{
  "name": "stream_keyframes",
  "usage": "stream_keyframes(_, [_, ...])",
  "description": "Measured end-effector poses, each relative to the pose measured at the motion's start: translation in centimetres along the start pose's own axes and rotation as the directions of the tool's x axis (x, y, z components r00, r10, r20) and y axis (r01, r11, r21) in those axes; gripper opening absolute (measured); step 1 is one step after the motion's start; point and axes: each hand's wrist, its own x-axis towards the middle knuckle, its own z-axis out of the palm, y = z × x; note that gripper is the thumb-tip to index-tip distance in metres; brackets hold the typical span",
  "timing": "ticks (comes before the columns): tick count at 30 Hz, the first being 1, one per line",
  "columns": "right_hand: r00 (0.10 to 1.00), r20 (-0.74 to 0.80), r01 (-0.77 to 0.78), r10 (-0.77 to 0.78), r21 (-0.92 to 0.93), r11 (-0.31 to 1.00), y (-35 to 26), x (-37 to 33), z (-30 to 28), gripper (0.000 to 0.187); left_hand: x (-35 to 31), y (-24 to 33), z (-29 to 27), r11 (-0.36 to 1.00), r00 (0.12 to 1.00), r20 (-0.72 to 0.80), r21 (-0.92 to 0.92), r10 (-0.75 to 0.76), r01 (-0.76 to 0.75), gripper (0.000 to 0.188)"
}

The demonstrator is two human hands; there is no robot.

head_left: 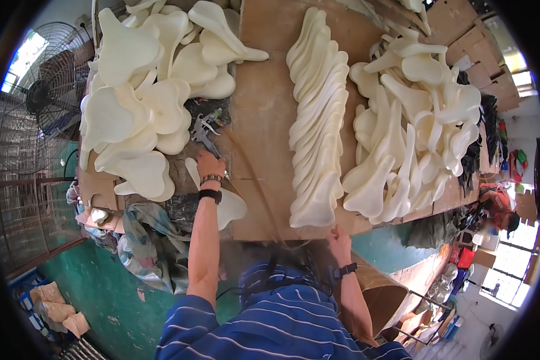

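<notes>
My left hand [210, 163] is closed around the handle end of a grey metal spray gun [205, 129], at the left side of the work table. Under that wrist lies a cream-coloured, smooth moulded foam piece [231, 207], partly covered by my forearm. My right hand [339, 245] is at the table's near edge, its fingers curled; anything inside them is hidden. Just beyond it, a long row of overlapping foam pieces [319, 132] runs away from me. A thin tan hose [255, 180] curves across the table between my hands.
A big heap of foam pieces [132, 114] covers the table's left side, and another pile [411, 132] its right. Brown cardboard [255, 120] covers the tabletop. A large fan [39, 96] stands at far left. Crumpled sheeting [147, 246] hangs off the near left edge.
</notes>
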Motion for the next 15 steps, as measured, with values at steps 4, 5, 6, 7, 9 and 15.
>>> stream_keyframes(4, [0.999,0.03,0.023,-0.023,0.012,1.0,0.3,-0.8,0.4,0.057,2.7,-1.6,3.0,0.995,0.999,-0.006,0.083,-0.045,0.045,0.064])
stream_keyframes(5, [0.999,0.041,0.03,-0.03,-0.008,1.0,0.2,-0.9,0.4,0.057,3.3,-2.6,3.7,0.995,0.998,-0.02,0.085,-0.052,0.053,0.065])
stream_keyframes(6, [0.999,0.043,0.025,-0.024,-0.023,0.999,0.1,-1.1,0.5,0.056,3.0,-2.4,3.4,0.997,0.999,-0.045,0.077,-0.017,0.02,0.054])
stream_keyframes(7, [0.999,0.04,0.02,-0.018,-0.035,0.999,0.1,-1.3,0.6,0.056,2.7,-1.0,2.3,0.987,0.995,0.087,-0.149,-0.048,0.06,0.049])
stream_keyframes(9, [1.0,-0.008,0.031,-0.03,0.014,0.999,0.4,-1.9,0.9,0.055,1.6,1.1,-0.1,0.813,0.934,0.356,-0.532,-0.039,0.237,0.039])
stream_keyframes(15, [0.996,-0.028,0.09,-0.09,0.012,0.996,-3.5,-3.5,-0.9,0.045,-1.9,5.4,-1.9,0.206,0.952,0.289,-0.942,0.097,0.265,0.026])
